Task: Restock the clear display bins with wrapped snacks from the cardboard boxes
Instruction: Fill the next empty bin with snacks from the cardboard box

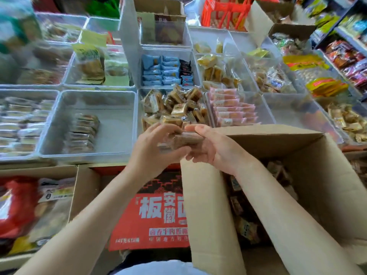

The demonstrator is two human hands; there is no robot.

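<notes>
wrapped snacks (181, 140): brown, held level | display bin (139, 108): heaped | cardboard box (327, 185): open

An orange plastic crate (224, 11) stands at the back, packet-filled shelves (345, 46) to its right

Blurred snack (182, 140), print unreadable

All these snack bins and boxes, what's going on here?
A person is restocking a snack display. Both hands, the left hand and the right hand, hold a small bunch of brown wrapped snacks just above the open cardboard box and in front of the clear bin of similar brown snacks. The bin to its left holds only one short row of packets, so it is mostly unfilled.
</notes>
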